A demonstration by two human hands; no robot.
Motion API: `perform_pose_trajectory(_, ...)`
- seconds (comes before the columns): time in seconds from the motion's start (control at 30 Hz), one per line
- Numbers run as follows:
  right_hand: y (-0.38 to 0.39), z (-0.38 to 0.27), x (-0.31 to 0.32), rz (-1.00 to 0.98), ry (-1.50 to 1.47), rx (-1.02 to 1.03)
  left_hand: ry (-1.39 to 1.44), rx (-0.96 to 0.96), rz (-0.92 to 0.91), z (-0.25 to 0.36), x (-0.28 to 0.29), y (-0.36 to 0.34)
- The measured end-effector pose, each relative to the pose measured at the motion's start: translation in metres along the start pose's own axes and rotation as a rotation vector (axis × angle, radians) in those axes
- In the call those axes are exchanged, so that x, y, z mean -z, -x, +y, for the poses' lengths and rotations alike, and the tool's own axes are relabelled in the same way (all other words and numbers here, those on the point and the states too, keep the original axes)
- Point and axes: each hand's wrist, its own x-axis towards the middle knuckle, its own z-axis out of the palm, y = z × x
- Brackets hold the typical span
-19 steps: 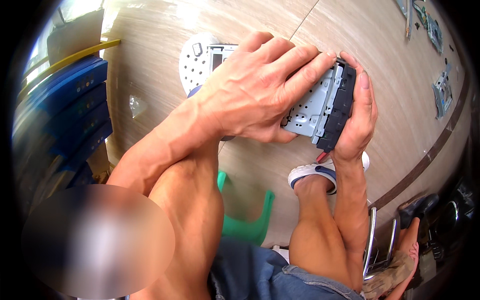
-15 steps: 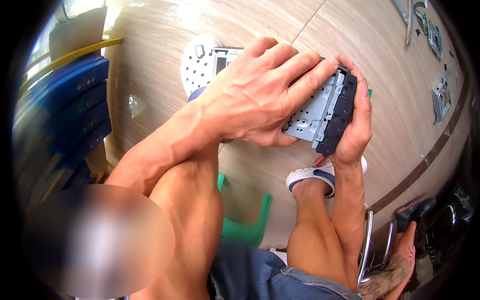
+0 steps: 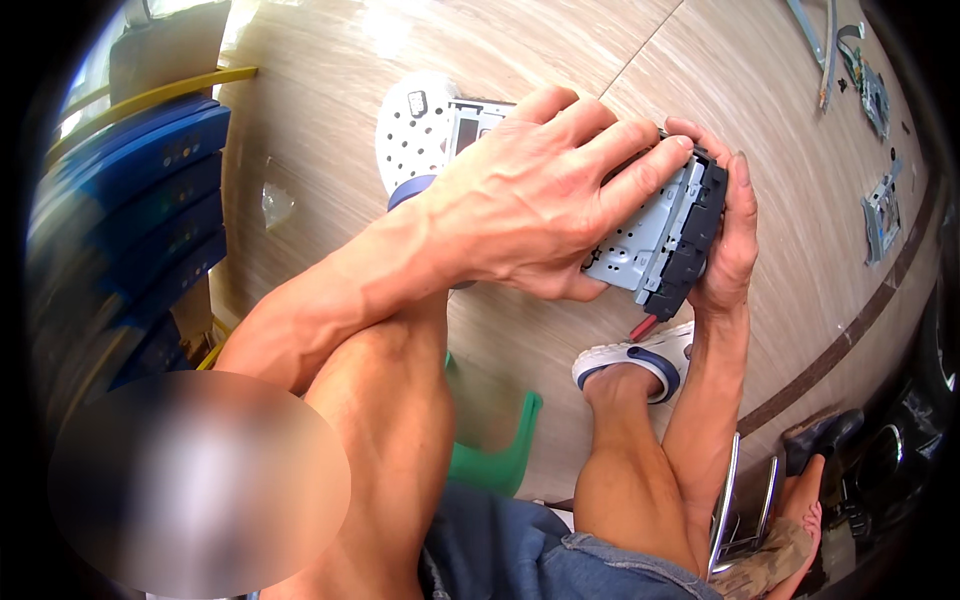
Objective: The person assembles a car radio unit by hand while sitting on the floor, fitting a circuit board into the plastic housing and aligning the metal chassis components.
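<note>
A silver metal electronics chassis [image 3: 632, 250] with a black plastic front [image 3: 688, 245] is held between my hands, above the floor between my feet. My left hand [image 3: 560, 195] lies across its top, fingertips at the far end of the black front and thumb at the near edge. My right hand [image 3: 735, 235] is wrapped round the black front from the right. Beyond my left hand a silver metal frame [image 3: 480, 115] shows beside my shoe; whether it belongs to the chassis I cannot tell. A thin red thing [image 3: 643, 328] shows below the black front.
White clogs [image 3: 412, 130] are on my feet. A green plastic stool [image 3: 510, 450] is partly visible below my legs. Stacked blue boxes [image 3: 160, 150] stand at the left. Loose metal parts [image 3: 880, 215] lie on the floor at the right. Another person's leg [image 3: 800, 500] is at lower right.
The whole view has shifted slightly, so things appear a little further right. Both hands keep hold of the chassis, with little change in their grip.
</note>
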Motion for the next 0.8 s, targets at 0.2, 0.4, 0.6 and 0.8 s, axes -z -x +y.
perform_pose_trajectory(0.2, -0.004, 0.005, -0.002, 0.021, 0.177, 0.115, 0.006, 0.001, 0.0, 0.001, -0.001, 0.0)
perform_pose_trajectory(0.4, -0.002, 0.009, 0.005, -0.029, 0.202, 0.198, -0.003, -0.032, 0.056, 0.002, 0.005, 0.007)
perform_pose_trajectory(0.6, 0.0, -0.006, 0.003, 0.009, 0.323, 0.308, -0.081, -0.168, 0.182, -0.001, 0.01, 0.006)
perform_pose_trajectory(0.8, 0.001, -0.045, 0.015, 0.116, 0.581, 0.448, 0.074, -0.155, 0.337, 0.002, 0.017, -0.005)
